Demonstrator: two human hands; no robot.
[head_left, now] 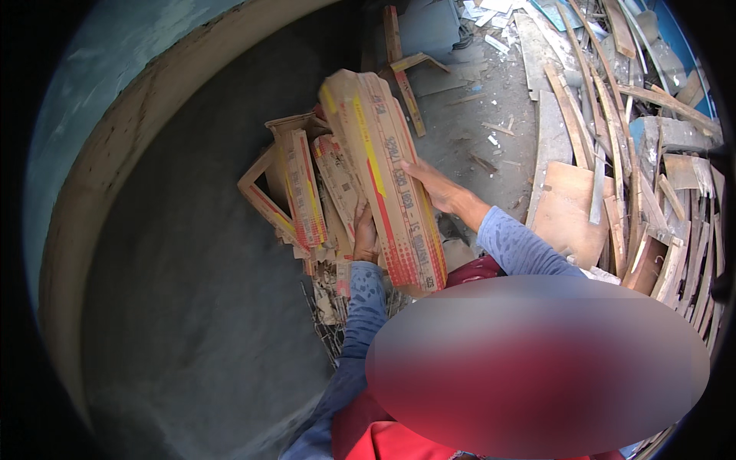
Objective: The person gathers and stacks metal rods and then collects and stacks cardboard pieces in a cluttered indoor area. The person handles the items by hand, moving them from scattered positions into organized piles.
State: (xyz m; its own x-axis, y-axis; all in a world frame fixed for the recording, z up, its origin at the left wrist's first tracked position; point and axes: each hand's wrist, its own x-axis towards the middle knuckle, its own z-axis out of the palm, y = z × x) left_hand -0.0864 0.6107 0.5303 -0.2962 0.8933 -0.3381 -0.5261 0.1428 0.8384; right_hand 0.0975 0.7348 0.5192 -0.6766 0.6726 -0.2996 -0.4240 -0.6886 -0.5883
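Observation:
A long piece of brown cardboard box (387,176) with red and yellow stripes and dark print is held up in front of me, tilted. My right hand (433,186) is closed on its right edge, with the thumb resting on the printed face. At the opposite edge my left hand (366,234) grips it low down, its fingers partly hidden. Just left of it lies a heap of similar cardboard, including an open carton (264,180) and a folded striped strip (305,188).
Scrap wood strips (606,130) and a brown board (571,211) pile up on the right. A wooden frame piece (405,77) lies beyond the cardboard. Thin rods or sticks (330,326) stick out under the heap. A curved-looking wall (100,146) bounds the grey floor (199,307).

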